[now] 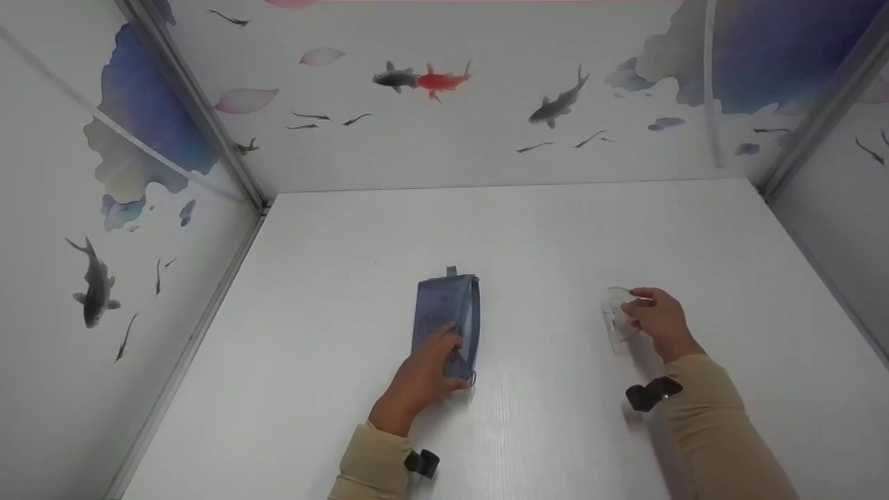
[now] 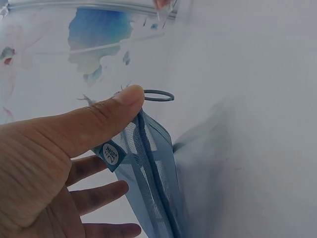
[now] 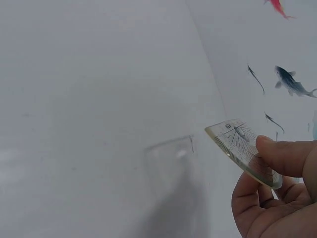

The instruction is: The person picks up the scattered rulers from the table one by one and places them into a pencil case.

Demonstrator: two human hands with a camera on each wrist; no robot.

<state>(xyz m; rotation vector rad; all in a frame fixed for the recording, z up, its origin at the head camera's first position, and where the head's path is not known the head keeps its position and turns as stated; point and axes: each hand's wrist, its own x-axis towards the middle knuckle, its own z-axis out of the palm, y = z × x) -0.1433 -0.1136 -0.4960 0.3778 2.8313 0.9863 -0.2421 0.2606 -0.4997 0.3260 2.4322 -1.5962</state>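
Observation:
A blue pouch (image 1: 437, 305) with mesh panels, a zip and a small ring stands on the white table. My left hand (image 1: 421, 371) grips its near end; in the left wrist view the thumb (image 2: 130, 96) is at the corner by the ring (image 2: 159, 95), over a small printed tag (image 2: 110, 155). Off to the right, my right hand (image 1: 660, 319) pinches a clear plastic protractor (image 1: 615, 326) between thumb and fingers. Fine ticks and fanning lines show on the protractor (image 3: 240, 144) in the right wrist view, tilted above the tabletop.
The white table (image 1: 542, 236) is bordered by pale panels at the back, left and right. Fish and petals are printed on the back panel (image 1: 479, 139). A metal corner post (image 1: 201, 104) rises at the back left. The pouch and protractor lie well apart.

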